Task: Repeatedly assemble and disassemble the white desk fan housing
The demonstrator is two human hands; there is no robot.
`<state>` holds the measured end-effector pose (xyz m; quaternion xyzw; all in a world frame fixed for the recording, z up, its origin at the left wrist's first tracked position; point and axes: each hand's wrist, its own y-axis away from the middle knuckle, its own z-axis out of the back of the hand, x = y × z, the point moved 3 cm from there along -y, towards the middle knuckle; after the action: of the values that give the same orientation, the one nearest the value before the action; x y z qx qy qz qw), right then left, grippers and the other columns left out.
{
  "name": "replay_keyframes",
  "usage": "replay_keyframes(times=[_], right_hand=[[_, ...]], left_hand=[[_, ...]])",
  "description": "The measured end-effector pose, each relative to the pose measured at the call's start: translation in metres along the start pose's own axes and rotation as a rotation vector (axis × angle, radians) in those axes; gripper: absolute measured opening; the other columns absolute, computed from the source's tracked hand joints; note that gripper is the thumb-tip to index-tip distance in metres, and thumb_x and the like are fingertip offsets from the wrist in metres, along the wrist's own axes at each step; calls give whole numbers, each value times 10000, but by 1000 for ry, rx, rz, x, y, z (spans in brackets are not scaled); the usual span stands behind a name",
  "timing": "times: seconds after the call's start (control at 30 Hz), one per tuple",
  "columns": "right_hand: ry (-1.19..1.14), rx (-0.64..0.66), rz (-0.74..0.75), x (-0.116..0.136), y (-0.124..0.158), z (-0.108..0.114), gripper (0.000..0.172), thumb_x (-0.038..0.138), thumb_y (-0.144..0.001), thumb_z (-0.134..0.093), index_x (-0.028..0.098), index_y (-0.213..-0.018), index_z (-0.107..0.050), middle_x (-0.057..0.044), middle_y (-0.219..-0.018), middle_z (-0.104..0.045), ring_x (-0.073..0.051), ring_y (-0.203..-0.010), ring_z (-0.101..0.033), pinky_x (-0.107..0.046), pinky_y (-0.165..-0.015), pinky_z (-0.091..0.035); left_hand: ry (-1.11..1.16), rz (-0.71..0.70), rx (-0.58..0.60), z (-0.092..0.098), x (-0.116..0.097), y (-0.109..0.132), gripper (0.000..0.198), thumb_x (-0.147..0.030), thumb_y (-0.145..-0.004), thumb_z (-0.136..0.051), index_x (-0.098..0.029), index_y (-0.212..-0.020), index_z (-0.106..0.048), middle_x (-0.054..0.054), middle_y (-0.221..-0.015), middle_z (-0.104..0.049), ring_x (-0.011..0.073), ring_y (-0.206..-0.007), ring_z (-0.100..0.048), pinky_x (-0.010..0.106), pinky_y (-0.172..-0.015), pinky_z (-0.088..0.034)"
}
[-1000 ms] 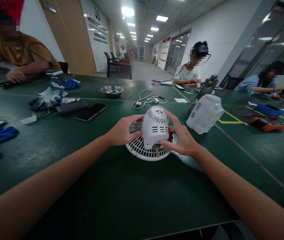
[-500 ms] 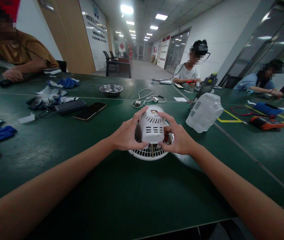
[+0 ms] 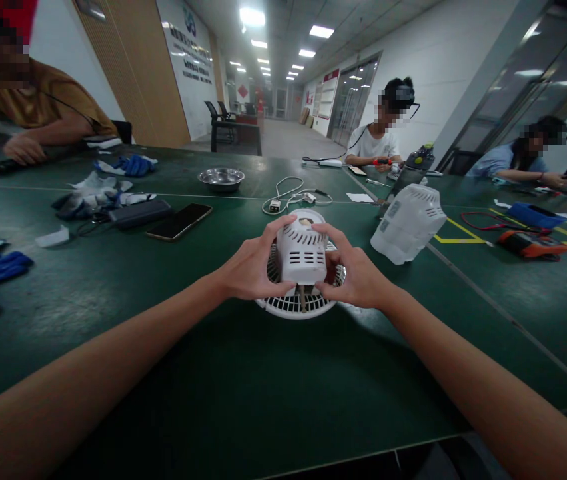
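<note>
A white slotted motor cover point(image 3: 304, 257) stands over a round white fan grille point(image 3: 300, 308), which lies on the green table. My left hand point(image 3: 258, 263) grips the cover from the left, with thumb low and fingers near its top. From the right, my right hand point(image 3: 350, 267) grips the same cover in a matching way. A gap between cover and grille shows a small brownish part, too small to name. The cover hides the middle of the grille.
Right of my hands stands a white plastic housing point(image 3: 409, 225), with a dark bottle point(image 3: 410, 173) behind it. Ahead lie a white cable point(image 3: 288, 199) and a metal bowl point(image 3: 221, 179). A phone point(image 3: 180, 221) and gloves point(image 3: 96, 193) lie left. Several people sit around the table.
Both hands keep their grip on the motor cover. The cover has shifted very slightly, and more of the pale part in its top opening shows.
</note>
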<state>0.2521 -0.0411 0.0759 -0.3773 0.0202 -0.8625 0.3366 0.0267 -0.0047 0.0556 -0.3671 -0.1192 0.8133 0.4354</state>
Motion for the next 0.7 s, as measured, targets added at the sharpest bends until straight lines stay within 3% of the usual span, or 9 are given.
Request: replay_keyframes(times=[0.3,0.47,0.57,0.7], right_hand=[[-14,21,-1,0,1,0,885,275,-790,-735,307,-1518,-232,-45,-1056,-716,-214,-761,-708,-390,-684,-617],[27,37,-20,-3,1,0,1031,299,-760,-799,317,-1559,-148,-79,-1147,-704,-238,-812,-713,-404,-708,-617],[91,29,-18,-6,2,2,1078,285,-781,-779,329,-1594,-73,-82,-1155,-704,-245,-823,-710,-427,-733,-611],[255,-21,24,-18,2,13,1029,238,-819,-706,332,-1622,-70,-64,-1064,-711,-261,-837,-689,-490,-802,-592]], left_hand=[[22,-49,64,4,10,-1,1172,-568,-692,-838,-324,-1578,-111,176,-1601,-361,443,-1340,-506,588,-1090,-458],[-15,-72,-12,0,17,1,1228,-661,-638,-840,-320,-1594,-149,171,-1622,-357,446,-1349,-505,595,-1117,-434],[-50,-45,-53,-1,20,3,1186,-674,-666,-815,-297,-1597,-185,175,-1590,-414,416,-1299,-558,558,-1074,-480],[-78,70,-123,4,25,5,953,-589,-822,-718,-266,-1587,-248,134,-1357,-639,324,-1138,-663,497,-1001,-523]])
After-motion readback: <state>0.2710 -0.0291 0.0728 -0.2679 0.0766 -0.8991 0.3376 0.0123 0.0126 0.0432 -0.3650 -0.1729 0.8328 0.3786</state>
